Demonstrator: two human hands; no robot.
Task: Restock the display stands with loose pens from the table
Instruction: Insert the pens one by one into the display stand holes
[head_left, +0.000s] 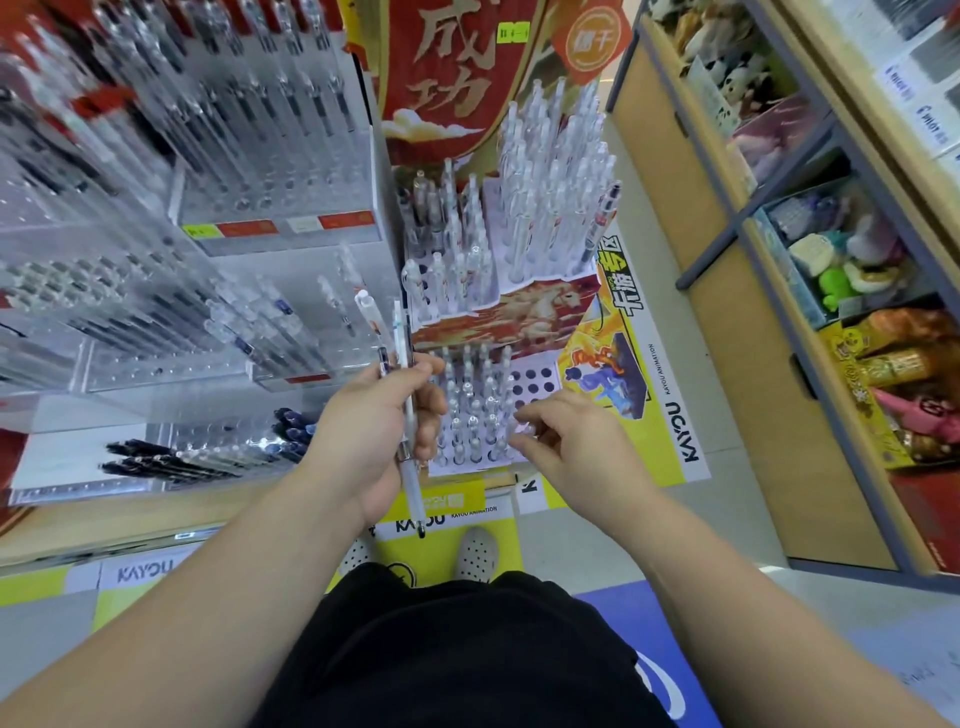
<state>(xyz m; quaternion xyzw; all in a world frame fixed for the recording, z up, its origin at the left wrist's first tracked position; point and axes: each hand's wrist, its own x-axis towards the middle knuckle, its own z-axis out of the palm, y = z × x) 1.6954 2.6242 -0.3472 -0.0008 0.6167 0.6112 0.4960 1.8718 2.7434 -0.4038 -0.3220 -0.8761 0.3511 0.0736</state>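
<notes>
Shop shelving (753, 364) lines the right of the frame, with clear acrylic pen racks (156, 260) at upper left. At centre, the left hand (374, 431) grips a few loose pens (400, 353) upright, just beside a tiered display stand (530, 384). The right hand (576, 441), fingers curled, pinches the clear top of a pen (522, 430) standing in the stand's front tier.

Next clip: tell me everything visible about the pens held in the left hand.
The pens, about three, are slim with white or clear plastic-looking barrels; one shows a dark blue band. The left hand holds them in a curled grip, fingers and thumb round the barrels. They point up and away, fanning slightly; one runs on below the palm to a dark tip. They hang before the display stand; only the hand appears to touch them.
</notes>
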